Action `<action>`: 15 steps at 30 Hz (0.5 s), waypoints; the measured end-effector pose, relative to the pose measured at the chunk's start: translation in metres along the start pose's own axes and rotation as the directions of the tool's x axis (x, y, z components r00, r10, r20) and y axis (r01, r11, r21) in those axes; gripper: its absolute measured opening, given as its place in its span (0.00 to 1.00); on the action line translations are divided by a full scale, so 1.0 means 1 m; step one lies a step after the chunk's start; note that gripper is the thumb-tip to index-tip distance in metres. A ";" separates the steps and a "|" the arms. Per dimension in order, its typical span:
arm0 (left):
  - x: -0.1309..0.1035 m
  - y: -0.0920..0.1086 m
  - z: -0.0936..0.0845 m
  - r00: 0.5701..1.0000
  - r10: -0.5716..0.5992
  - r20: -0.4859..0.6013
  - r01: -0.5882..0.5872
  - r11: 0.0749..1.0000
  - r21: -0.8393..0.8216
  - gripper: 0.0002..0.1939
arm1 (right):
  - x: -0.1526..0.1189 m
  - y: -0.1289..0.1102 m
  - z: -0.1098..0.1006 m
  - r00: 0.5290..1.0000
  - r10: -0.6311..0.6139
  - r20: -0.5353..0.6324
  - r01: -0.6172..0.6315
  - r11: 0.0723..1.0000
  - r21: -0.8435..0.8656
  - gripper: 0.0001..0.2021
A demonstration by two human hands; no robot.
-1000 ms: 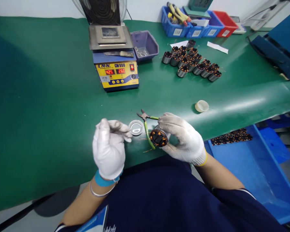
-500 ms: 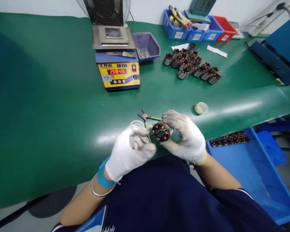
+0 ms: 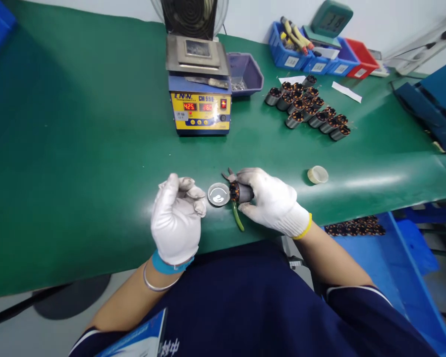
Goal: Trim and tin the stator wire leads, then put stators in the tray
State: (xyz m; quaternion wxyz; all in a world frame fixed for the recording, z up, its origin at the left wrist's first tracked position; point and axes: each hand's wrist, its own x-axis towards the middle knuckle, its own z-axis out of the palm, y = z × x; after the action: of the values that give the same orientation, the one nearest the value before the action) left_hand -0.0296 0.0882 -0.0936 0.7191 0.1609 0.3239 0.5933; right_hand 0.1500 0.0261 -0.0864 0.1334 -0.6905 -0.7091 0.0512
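Observation:
My right hand (image 3: 273, 201), in a white knit glove, is closed around a motor stator (image 3: 245, 193), a grey cylinder with copper windings. The stator lies on its side, its wound end pointing left at the rim of a small round dish (image 3: 218, 195). Beneath it are green-handled cutting pliers (image 3: 238, 218), partly covered by the stator. To the left of the dish, my gloved left hand (image 3: 177, 218) is held palm up. Its fingers are loosely curled and apart from the thumb, with nothing visible in them.
A yellow-fronted solder pot (image 3: 200, 114) stands at the back, a purple bin (image 3: 250, 74) beside it. Several stators (image 3: 295, 119) are grouped at back right. A small cup (image 3: 317, 174) sits right of my hand. Below the table edge is a blue crate (image 3: 405, 277) with more wound parts.
My left hand has drawn away leftward from the stator and turned palm up. My right hand has tipped the stator so its wound end faces left, towards the dish.

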 end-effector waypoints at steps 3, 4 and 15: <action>0.000 0.001 0.000 1.000 0.002 -0.016 -0.003 0.999 -0.040 0.16 | 0.011 -0.009 -0.007 0.987 0.015 0.162 0.000 0.995 -0.095 0.27; 0.000 0.002 -0.001 1.000 -0.006 -0.012 0.005 0.999 -0.050 0.16 | 0.014 -0.012 -0.009 0.982 0.020 0.190 0.001 0.994 -0.112 0.27; -0.001 0.003 -0.002 1.000 0.010 0.017 -0.010 1.000 -0.027 0.13 | 0.008 0.002 -0.006 0.981 -0.168 -0.093 0.164 0.985 -0.049 0.25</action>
State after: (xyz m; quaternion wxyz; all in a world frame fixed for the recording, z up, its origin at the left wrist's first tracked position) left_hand -0.0335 0.0873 -0.0930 0.7209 0.1579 0.3090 0.5999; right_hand 0.1533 0.0336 -0.0802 0.1573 -0.6333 -0.7577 -0.0084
